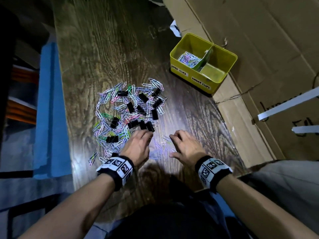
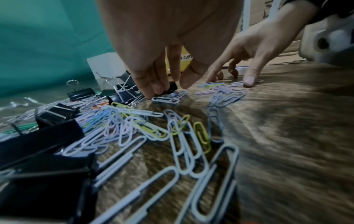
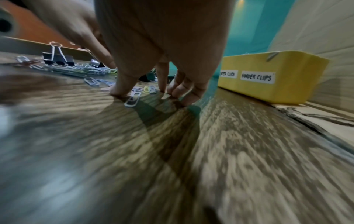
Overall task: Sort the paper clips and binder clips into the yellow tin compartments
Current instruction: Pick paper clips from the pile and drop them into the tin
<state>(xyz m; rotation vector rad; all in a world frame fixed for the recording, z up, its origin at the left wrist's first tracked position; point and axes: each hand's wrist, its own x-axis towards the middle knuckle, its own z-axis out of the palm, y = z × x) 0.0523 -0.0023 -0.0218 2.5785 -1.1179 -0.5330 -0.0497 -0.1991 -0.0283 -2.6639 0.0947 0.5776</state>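
A mixed pile of pastel paper clips [image 1: 110,107] and black binder clips [image 1: 131,107] lies on the wooden table [image 1: 107,40]. The yellow tin [image 1: 198,74] stands at the far right, labelled for paper clips and binder clips. Its left compartment holds paper clips [image 1: 189,59]; the right compartment [image 1: 214,73] looks bare. My left hand [image 1: 148,137] is at the pile's near edge, its fingers and thumb pinching a black binder clip [image 2: 171,90]. My right hand [image 1: 170,145] stands clawed on the table beside it, thumb [image 2: 249,81] pressing a paper clip and a loose paper clip [image 3: 133,100] between its fingertips.
Flattened cardboard [image 1: 259,49] covers the table's right side and lies under the tin's far side. A blue surface [image 1: 50,109] runs along the left table edge. Two white bars [image 1: 284,104] cross the cardboard at the right. Scattered paper clips [image 1: 93,157] lie by my left wrist.
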